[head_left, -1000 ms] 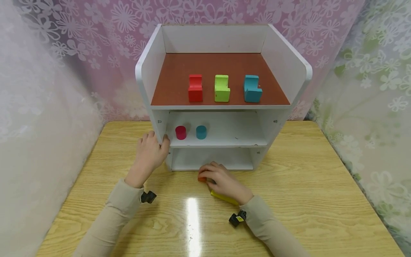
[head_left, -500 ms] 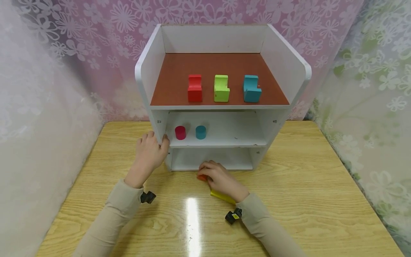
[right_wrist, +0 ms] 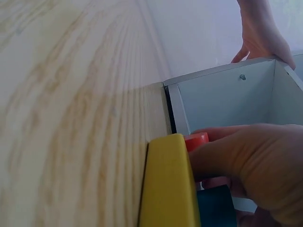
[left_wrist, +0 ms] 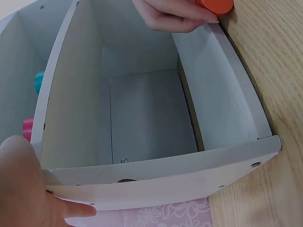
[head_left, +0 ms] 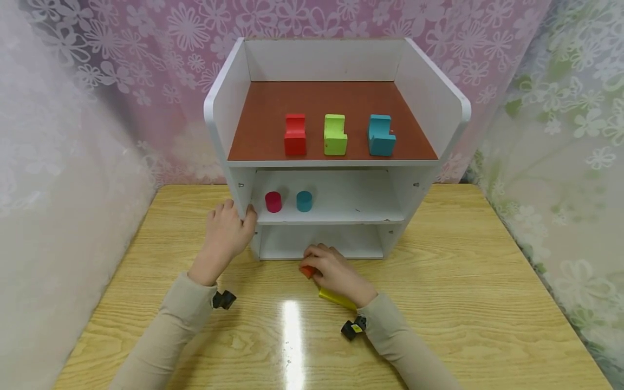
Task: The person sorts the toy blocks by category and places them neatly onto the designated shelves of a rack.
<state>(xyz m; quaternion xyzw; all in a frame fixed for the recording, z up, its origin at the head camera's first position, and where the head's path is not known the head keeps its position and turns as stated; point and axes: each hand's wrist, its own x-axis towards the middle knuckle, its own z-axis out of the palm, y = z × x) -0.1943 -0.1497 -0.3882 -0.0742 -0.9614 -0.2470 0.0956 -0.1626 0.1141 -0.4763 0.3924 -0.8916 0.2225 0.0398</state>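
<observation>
My left hand (head_left: 225,232) grips the front edge of the white shelf unit's left side panel (head_left: 234,187), thumb on the inner side. With its thumb and fingertips, my right hand (head_left: 337,275) pinches a small orange-red round block (head_left: 307,271) just before the bottom shelf's front lip. In the left wrist view that orange block (left_wrist: 217,4) is right at the lip, close over the table. A long yellow block (head_left: 337,298) lies on the table, partly hidden under my right hand. The right wrist view shows a dark teal block (right_wrist: 216,206) against the yellow block's side, below my fingers.
On the brown top (head_left: 312,97) stand red (head_left: 295,135), lime (head_left: 335,135) and teal (head_left: 381,136) chair-shaped blocks. The middle shelf (head_left: 351,200) holds a crimson cylinder (head_left: 273,202) and a teal cylinder (head_left: 304,201). A floral curtain (head_left: 146,81) hangs behind the wooden table (head_left: 468,303).
My right hand and wrist have shifted slightly left, and the orange block has tilted in its fingers. My left hand stays on the panel.
</observation>
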